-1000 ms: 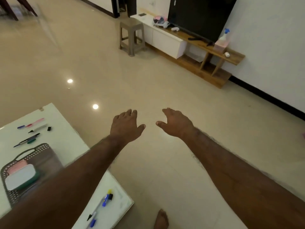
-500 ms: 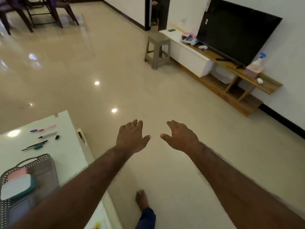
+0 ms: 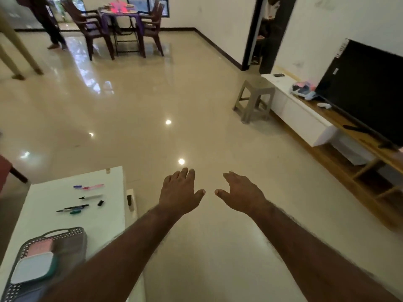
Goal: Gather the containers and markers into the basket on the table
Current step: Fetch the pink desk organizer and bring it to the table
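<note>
Hands first: the left hand [image 3: 179, 189] and right hand [image 3: 241, 192] are both stretched out over the glossy beige tiled floor [image 3: 152, 101], fingers spread and relaxed, holding nothing, well off to the side of the white glossy table [image 3: 54, 197].

Nearest on that table is the grey perforated plastic basket [image 3: 72, 236] with a loop handle. Inside it sit a white-lidded rounded container with a teal base [image 3: 32, 270] and a pink rectangular container [image 3: 40, 247] right behind it, so the containers look done to me.

Farther up the tabletop the markers are loose and apart from the basket: a black slim marker [image 3: 75, 207] with a teal one [image 3: 75, 212] just beside it, a small black cap [image 3: 100, 202], a white-barrelled marker with a black tip [image 3: 90, 196], and a pink marker [image 3: 92, 186] touching a purple one [image 3: 77, 186].

My worry: those smooth round barrels on a slick top will roll if nudged, maybe off the edge, and that loose cap is easy to miss. Also the gaze is way off the table, so a blind reach could clip the basket.

Beyond that there's a grey plastic stool [image 3: 254, 99] and a black TV [image 3: 366, 88] on a wooden stand.
</note>
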